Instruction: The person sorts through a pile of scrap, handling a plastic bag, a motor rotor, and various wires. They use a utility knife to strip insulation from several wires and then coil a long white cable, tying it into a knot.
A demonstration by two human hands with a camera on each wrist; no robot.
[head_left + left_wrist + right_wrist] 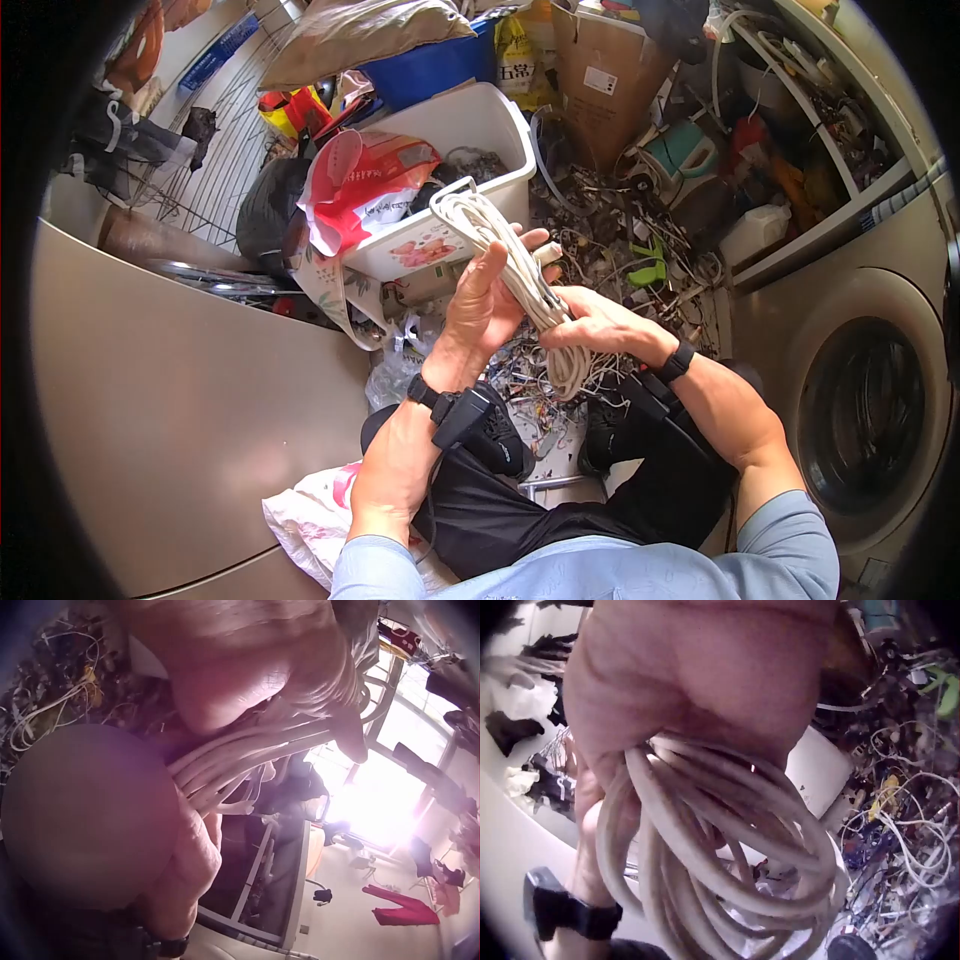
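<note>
A long off-white cable (487,222), looped into an elongated coil, is held up in front of the person by both hands. The left hand (482,305) holds the upper middle of the bundle, thumb on the near side and fingertips showing past the far side. Lower down, the right hand (600,325) grips the coil close to its bottom loops. Those loops of the cable (705,855) hang below the right hand (697,682) in the right wrist view. In the left wrist view, cable strands (255,750) run between the two hands.
A white bin (515,165) with a red and white bag (365,185) stands ahead. Small parts and loose wires litter the floor between the feet. A cardboard box (610,90) and a green plastic piece (650,262) lie beyond. A washing machine (870,400) stands at the right.
</note>
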